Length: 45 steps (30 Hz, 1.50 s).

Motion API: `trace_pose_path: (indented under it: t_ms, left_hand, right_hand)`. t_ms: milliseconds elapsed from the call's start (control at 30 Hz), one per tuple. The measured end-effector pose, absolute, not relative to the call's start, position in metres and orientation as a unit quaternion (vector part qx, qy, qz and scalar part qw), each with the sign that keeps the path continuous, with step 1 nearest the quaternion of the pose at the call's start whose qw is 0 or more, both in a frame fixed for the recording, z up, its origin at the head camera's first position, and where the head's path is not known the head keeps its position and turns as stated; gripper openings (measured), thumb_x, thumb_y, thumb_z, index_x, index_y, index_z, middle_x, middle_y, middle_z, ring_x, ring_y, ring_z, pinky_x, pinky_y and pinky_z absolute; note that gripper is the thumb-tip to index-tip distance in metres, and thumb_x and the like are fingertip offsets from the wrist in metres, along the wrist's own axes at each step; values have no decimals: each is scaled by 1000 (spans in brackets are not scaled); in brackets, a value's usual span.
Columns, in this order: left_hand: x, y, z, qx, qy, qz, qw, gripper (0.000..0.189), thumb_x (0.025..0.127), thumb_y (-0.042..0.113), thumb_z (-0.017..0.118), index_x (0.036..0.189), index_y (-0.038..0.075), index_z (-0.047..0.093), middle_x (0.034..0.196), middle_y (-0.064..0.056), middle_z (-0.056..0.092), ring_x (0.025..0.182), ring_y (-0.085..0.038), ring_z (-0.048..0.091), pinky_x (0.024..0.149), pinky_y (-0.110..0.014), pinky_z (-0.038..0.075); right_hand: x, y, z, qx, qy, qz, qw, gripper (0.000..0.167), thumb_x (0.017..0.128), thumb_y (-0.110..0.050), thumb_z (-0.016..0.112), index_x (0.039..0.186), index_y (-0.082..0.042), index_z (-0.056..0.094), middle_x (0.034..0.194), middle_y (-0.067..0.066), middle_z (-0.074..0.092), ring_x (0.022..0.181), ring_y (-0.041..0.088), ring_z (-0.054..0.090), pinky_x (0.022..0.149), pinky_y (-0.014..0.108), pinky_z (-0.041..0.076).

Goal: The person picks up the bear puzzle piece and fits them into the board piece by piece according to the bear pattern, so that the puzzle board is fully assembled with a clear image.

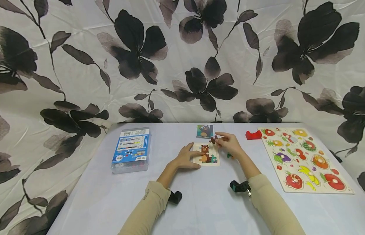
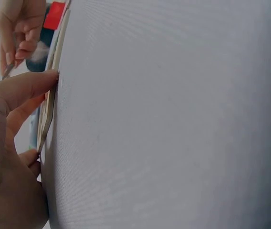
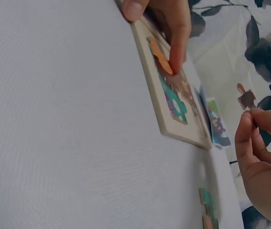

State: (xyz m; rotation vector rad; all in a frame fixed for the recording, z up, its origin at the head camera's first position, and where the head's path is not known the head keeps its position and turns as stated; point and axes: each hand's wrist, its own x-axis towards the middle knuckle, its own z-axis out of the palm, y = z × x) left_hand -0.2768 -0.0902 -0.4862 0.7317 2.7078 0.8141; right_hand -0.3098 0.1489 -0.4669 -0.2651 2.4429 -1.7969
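My left hand [image 1: 184, 158] grips the left side of a small wooden puzzle board [image 1: 216, 163], thumb at its near edge and a fingertip pressing on its face. A brown bear and a teal piece [image 3: 175, 105] show in the frame. Just past the board's far right corner, my right hand [image 1: 230, 144] pinches a small brown puzzle piece [image 3: 247, 99] between thumb and fingertips, held up above the table. Under that hand lies a loose green puzzle piece [image 1: 229, 155]. Behind the board is a picture card [image 1: 205, 131] with a bear on it.
A clear plastic box with a blue label [image 1: 130, 149] lies to the left. At the right are a red notched block [image 1: 253, 135] and a large fruit puzzle board [image 1: 314, 189]. A floral cloth [image 1: 170, 49] hangs behind the white table [image 1: 200, 209].
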Motion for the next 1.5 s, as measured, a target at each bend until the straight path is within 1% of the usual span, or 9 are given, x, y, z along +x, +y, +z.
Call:
trace_pose_path:
  t_ms: [233,400,533,633,700,800,967,1267,1500]
  left_hand:
    - [-275,-90,-485,254,920,281,105,57,73,34,72,127,18,61,153,-22,18,142,-38,12,114,-53,10]
    - [-276,-89,-486,251,922,276,100,57,73,34,71,127,18,61,153,-22,18,142,-37,12,114,-52,11]
    - [-277,-90,-486,251,918,288,102,57,72,34,72,126,17,62,153,-23,18,142,-37,11,114,-53,9]
    - [-278,-92,-489,254,910,310,102,57,71,37,72,125,20,63,153,-23,17,143,-37,10,114,-53,8]
    - [-283,-94,-500,266,907,314,90,57,72,46,70,125,26,63,154,-19,16,143,-34,8,115,-50,6]
    - [-283,-94,-502,265,907,315,92,57,72,47,70,125,26,63,155,-19,16,144,-34,8,115,-50,5]
    - [-278,-91,-490,249,914,303,103,58,72,34,71,126,16,62,153,-23,17,142,-38,11,114,-53,9]
    - [-276,-91,-485,249,920,285,97,58,73,35,71,127,18,61,153,-23,18,142,-39,13,114,-52,12]
    - [-275,-90,-485,243,921,287,101,58,73,35,72,127,18,62,153,-22,19,142,-38,13,114,-53,12]
  right_hand:
    - [-311,151,-466,-61,768,-634,63,42,92,-2,55,134,2,50,105,23,64,81,17,67,81,34,55]
    - [-309,151,-465,-58,753,-652,71,47,89,4,54,135,4,47,108,23,60,79,11,66,81,31,55]
    - [-307,153,-466,-70,739,-667,68,47,89,5,54,134,8,45,103,20,62,75,6,65,81,30,55]
    - [-307,154,-467,-74,733,-674,64,44,90,4,53,133,11,45,98,17,64,74,6,66,81,31,55]
    - [-306,155,-467,-72,732,-675,60,43,91,3,53,133,11,45,95,15,65,74,6,66,81,32,55]
    - [-305,155,-467,-75,737,-669,57,43,91,3,54,132,11,46,96,14,65,75,9,67,80,32,55]
    - [-305,154,-469,-108,787,-606,51,42,89,-3,59,129,8,52,97,17,65,77,12,61,73,26,54]
    - [-308,138,-471,-192,873,-435,106,31,92,1,50,121,3,61,115,23,62,81,17,52,61,23,41]
    - [-304,132,-475,-233,909,-342,44,32,87,-2,60,118,5,58,92,17,66,70,18,56,62,29,46]
